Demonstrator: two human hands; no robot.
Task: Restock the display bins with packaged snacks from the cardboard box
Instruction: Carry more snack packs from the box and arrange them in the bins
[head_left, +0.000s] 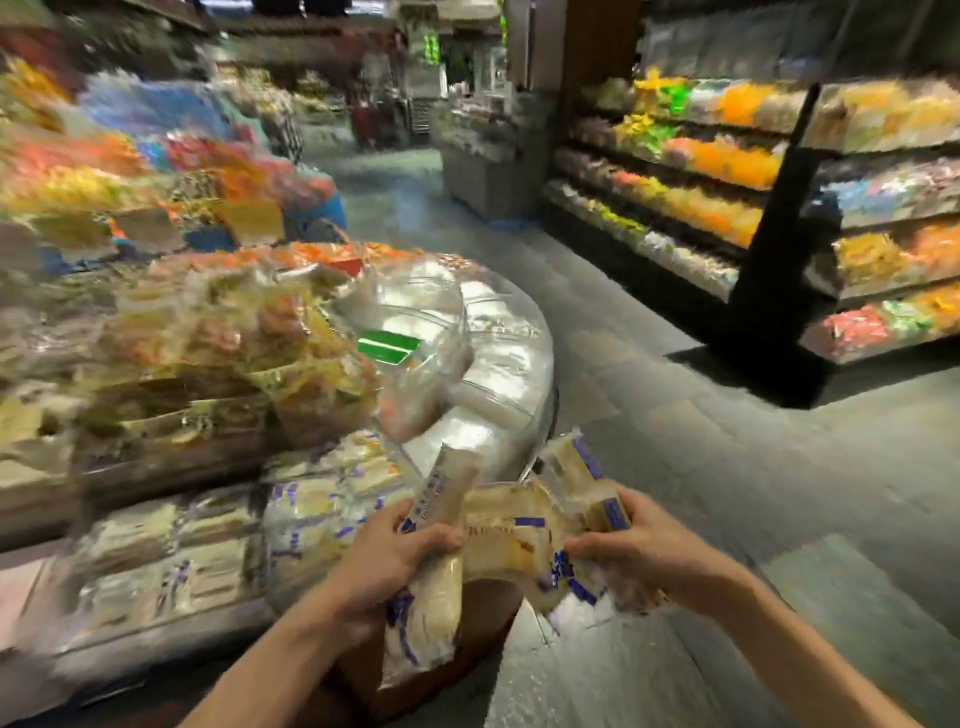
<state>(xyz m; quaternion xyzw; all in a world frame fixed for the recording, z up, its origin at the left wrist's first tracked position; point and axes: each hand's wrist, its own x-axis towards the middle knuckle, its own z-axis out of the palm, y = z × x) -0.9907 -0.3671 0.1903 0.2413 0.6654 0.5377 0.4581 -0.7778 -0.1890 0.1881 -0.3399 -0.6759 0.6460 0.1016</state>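
Note:
Both hands hold a bundle of pale snack packets with blue print, low in the middle of the blurred head view. My left hand (387, 558) grips a long packet (431, 587) that hangs down. My right hand (631, 543) grips several packets (524, 530) fanned out between the hands. Under the packets shows the brown cardboard box (478, 623); its inside is hidden. Left of my hands, a display bin (156, 639) holds more of the same blue-printed packets (317, 514).
Higher bins on the left hold yellow and orange snack bags (218, 353). A clear curved plastic bin front (488, 364) with a green tag stands just ahead. A dark shelf unit (769, 291) of colourful sweets lines the right. Grey floor (727, 493) runs between them.

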